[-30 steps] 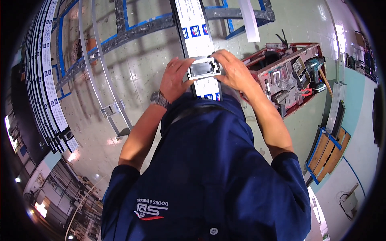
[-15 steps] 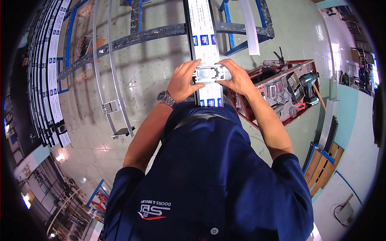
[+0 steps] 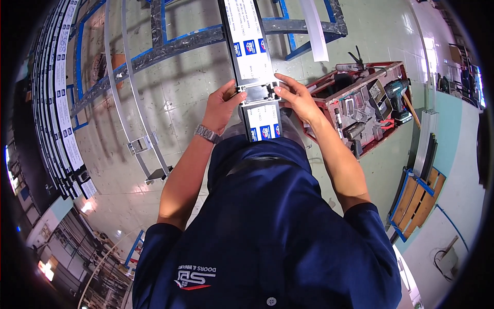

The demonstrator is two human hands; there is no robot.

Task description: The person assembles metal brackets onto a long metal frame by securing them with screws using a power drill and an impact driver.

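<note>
A long dark-edged profile bar [image 3: 250, 62] with white printed film lies straight ahead of me, its near end at my waist. Across it sits a short silver metal profile piece [image 3: 257, 93] with slotted ends and a dark, shiny middle. My left hand [image 3: 223, 107], with a watch [image 3: 207, 133] on its wrist, pinches the left end between thumb and fingers. At the right end, my right hand [image 3: 297, 99] has its thumb pressed on the piece and its index finger stretched along the bar's side. Whether the piece rests fully flat on the bar I cannot tell.
A blue and grey metal frame [image 3: 190, 45] stands beyond the bar. To the right is a red tool box [image 3: 355, 110] with loose metal parts and a cordless drill [image 3: 397, 100]. Film-covered profiles [image 3: 62, 103] stack at the left, near thin metal strips [image 3: 135, 92].
The metal piece has tipped, so its bright upper face now looks dark. My fingers have shifted, with the thumbs now on its ends. The whole view has swung slightly.
</note>
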